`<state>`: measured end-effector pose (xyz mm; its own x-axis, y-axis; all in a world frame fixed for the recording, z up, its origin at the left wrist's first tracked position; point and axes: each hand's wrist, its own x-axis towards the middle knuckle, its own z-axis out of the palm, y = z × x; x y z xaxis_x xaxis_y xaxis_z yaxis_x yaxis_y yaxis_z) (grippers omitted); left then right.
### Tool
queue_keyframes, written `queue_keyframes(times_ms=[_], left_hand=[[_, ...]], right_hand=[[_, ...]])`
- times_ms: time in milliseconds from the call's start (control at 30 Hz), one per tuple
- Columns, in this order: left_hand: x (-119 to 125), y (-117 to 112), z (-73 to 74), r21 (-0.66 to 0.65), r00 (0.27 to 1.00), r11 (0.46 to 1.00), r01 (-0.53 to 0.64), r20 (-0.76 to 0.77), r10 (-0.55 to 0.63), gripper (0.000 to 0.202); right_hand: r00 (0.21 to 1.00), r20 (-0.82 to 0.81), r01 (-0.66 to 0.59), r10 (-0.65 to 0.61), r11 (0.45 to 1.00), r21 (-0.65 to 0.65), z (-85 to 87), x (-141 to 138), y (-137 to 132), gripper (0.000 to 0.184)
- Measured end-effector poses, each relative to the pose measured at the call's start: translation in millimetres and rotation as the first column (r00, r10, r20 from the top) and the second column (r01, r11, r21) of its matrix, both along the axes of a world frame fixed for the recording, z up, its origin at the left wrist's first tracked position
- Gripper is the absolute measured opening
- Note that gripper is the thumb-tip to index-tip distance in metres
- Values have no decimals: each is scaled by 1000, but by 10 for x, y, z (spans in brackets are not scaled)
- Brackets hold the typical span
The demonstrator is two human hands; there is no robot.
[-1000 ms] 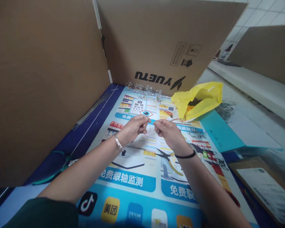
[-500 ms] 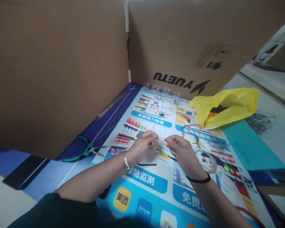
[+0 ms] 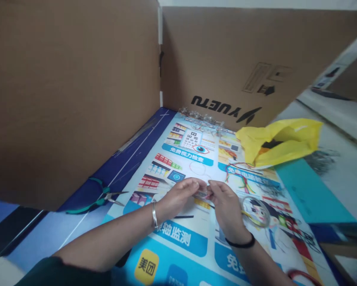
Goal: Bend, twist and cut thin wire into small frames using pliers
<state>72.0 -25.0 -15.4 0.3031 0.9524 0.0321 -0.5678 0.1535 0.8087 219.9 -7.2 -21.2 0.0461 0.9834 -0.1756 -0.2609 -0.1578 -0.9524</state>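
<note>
My left hand (image 3: 188, 192) and my right hand (image 3: 222, 198) meet over the middle of the printed poster sheet (image 3: 196, 238), thumbs and fingertips pinched together. Whatever lies between the fingertips is too fine to make out. Just beyond them shows a faint, thin loop (image 3: 197, 168), like wire or clear thread; whether it joins the fingers I cannot tell. A roll of clear line or tape (image 3: 266, 222) lies to the right of my right hand. Bright multicoloured cords (image 3: 246, 184) rest farther back on that side.
Green-handled pliers (image 3: 99, 200) lie at left. Cardboard walls (image 3: 208, 51) enclose the left and back. Tangled wire pieces (image 3: 202, 119) line the back edge. A yellow bag (image 3: 291, 155) sits at right near a teal sheet (image 3: 312, 194); more silvery tangles (image 3: 323, 159) lie beyond.
My hands have drawn closer together, the fingertips now nearly touching. The view has shifted slightly, so the surroundings sit a little lower in the picture.
</note>
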Motion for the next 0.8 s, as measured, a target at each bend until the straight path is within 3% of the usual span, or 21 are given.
queue_keyframes(times_ms=[200, 367, 533, 800], left_hand=[[-7, -6, -52, 12, 984, 997, 72, -164, -69, 26], [-18, 43, -4, -47, 998, 997, -67, 12, 67, 23], [-25, 53, 51, -156, 979, 983, -93, 167, 119, 20], [-44, 71, 69, -182, 992, 981, -61, 94, 79, 23]], right_hand=[[997, 41, 71, -72, 997, 17, -24, 20, 9, 22], [992, -46, -115, 115, 993, -11, -9, 14, -30, 22], [952, -135, -287, 275, 955, -77, -1, -38, -91, 23], [963, -104, -256, 250, 965, -54, -52, -41, -92, 24]])
